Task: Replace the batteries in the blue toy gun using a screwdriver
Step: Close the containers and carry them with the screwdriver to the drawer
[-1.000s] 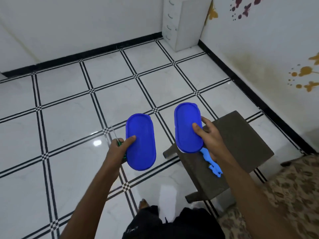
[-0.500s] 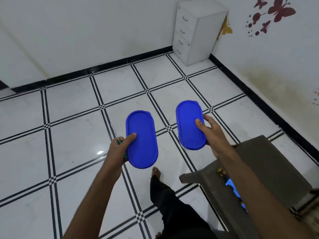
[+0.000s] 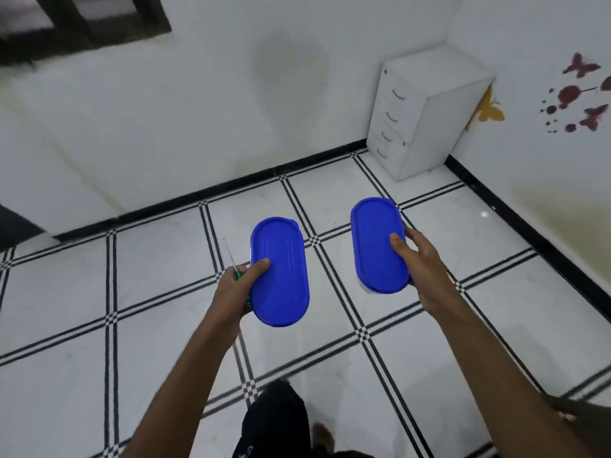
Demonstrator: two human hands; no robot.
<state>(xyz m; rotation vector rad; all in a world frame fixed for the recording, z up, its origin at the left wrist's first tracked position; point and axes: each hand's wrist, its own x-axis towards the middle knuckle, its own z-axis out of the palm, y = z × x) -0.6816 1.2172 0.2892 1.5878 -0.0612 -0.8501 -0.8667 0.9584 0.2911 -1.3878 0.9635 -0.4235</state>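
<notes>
My left hand (image 3: 236, 289) grips a blue oval lidded container (image 3: 281, 272) with the thumb on its lid, and the same hand holds a green-handled screwdriver (image 3: 233, 262) whose thin metal shaft points up and away. My right hand (image 3: 421, 259) grips a second blue-lidded oval container (image 3: 375, 242), thumb on the lid, fingers round its far side. Both containers are held out in front of me above the floor. The blue toy gun is out of view.
White tiled floor (image 3: 158, 292) with black grid lines lies ahead. A white drawer cabinet (image 3: 426, 114) stands in the far right corner. A sliver of the brown stool (image 3: 568, 404) shows at the right edge. My legs and a bare foot (image 3: 322, 434) are at the bottom.
The view has lifted and turned away from the stool, so the toy gun on it has left the frame. Both hands keep the same hold on the containers.
</notes>
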